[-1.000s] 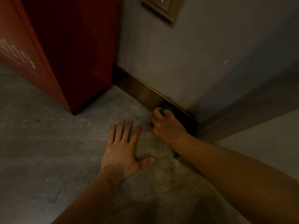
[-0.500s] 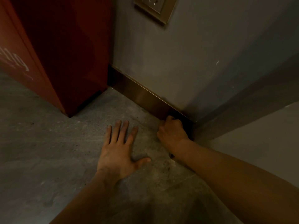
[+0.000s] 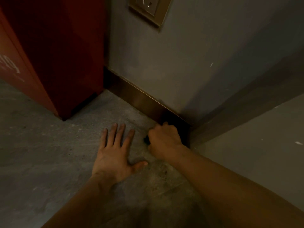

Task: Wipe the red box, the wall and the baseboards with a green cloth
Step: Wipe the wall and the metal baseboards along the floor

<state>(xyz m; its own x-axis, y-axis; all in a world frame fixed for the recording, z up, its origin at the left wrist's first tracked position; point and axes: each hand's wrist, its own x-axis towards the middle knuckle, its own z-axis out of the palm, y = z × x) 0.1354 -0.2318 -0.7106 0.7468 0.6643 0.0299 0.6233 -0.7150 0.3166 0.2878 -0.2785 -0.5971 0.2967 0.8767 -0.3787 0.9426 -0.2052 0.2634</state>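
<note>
My right hand [image 3: 164,139] is clenched around the green cloth [image 3: 146,140], of which only a dark bit shows at the knuckles. The fist presses against the brass-coloured baseboard [image 3: 139,97] at the outer corner of the grey wall [image 3: 172,66]. My left hand [image 3: 115,153] lies flat on the concrete floor with fingers spread, just left of the fist. The red box [image 3: 54,51] stands at the upper left, its side against the wall.
A brass-framed wall socket [image 3: 148,9] sits high on the wall. A second baseboard [image 3: 238,111] runs away to the right past the corner. The concrete floor [image 3: 41,153] stretches out to the left and toward me.
My right hand has slid along the baseboard toward the wall's corner, and the cloth is now almost fully hidden in the fist. My left hand has stayed flat on the floor.
</note>
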